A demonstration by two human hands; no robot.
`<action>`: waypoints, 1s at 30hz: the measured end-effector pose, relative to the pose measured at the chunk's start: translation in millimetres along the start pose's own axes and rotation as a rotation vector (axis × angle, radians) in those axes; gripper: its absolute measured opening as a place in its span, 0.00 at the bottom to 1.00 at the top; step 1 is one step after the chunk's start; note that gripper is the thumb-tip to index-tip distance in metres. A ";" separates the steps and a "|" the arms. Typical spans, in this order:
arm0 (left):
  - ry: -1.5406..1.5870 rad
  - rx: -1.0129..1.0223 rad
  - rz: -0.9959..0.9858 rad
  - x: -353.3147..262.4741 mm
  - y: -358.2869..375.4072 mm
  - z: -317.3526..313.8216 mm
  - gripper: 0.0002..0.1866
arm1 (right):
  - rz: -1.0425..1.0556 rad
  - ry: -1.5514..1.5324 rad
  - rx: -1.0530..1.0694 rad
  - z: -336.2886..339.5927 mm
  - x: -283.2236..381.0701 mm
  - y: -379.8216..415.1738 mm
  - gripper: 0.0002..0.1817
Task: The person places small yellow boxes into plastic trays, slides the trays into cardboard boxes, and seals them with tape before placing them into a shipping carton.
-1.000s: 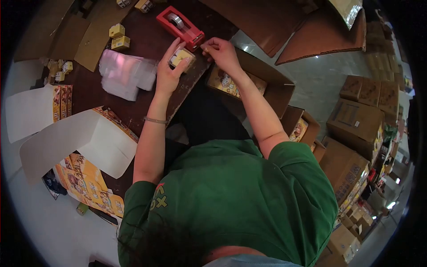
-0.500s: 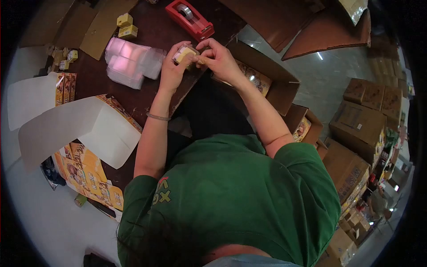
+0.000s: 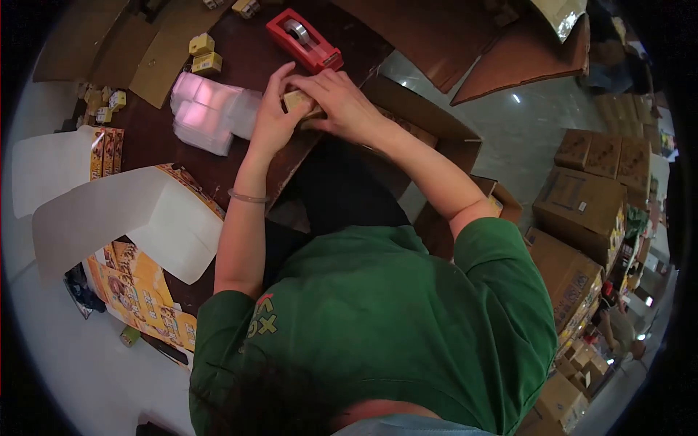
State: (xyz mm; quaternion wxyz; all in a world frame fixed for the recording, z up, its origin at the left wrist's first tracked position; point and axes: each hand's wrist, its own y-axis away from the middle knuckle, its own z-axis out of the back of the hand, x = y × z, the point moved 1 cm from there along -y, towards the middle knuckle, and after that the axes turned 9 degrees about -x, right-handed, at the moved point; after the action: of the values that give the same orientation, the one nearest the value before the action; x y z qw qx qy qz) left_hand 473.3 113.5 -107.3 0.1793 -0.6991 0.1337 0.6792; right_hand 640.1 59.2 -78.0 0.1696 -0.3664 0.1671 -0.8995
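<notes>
A small yellow box (image 3: 298,102) sits between my two hands, over the edge of the dark table. My left hand (image 3: 275,116) grips it from the left, thumb along its near side. Curled over its top and right side is my right hand (image 3: 345,107), which hides part of the box. Just left of my left hand lies a pile of clear plastic wrappers (image 3: 206,115) with a pinkish shine. Beyond my hands stands a red tape dispenser (image 3: 309,43) with a roll of tape in it.
Two small yellow boxes (image 3: 205,59) are stacked behind the wrappers. An open printed carton with white flaps (image 3: 156,211) lies at the left. An open cardboard box (image 3: 429,109) stands right of the table. Large brown cartons (image 3: 582,203) are piled at the far right.
My right hand has gone from a fingertip pinch beside the box to lying over it. The box is turned and slightly lower. The whole view has shifted a little.
</notes>
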 end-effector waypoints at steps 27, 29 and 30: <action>0.021 -0.213 -0.043 22.3 -8.1 -27.0 0.21 | -0.676 -0.955 -0.173 14.7 -19.8 22.6 0.08; 0.025 -0.217 -0.033 23.8 -9.2 -24.8 0.18 | -0.686 -0.906 -0.177 7.6 -7.4 22.9 0.11; 0.035 -0.201 -0.027 23.6 -9.4 -22.0 0.17 | -0.658 -0.847 -0.189 1.3 -6.0 24.0 0.13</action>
State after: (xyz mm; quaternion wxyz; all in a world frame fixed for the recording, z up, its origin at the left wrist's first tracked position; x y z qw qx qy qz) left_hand 498.2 113.8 -129.8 0.1149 -0.7271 0.0586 0.6743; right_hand 649.5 40.2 -90.9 -0.1019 -0.7435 0.0409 -0.6597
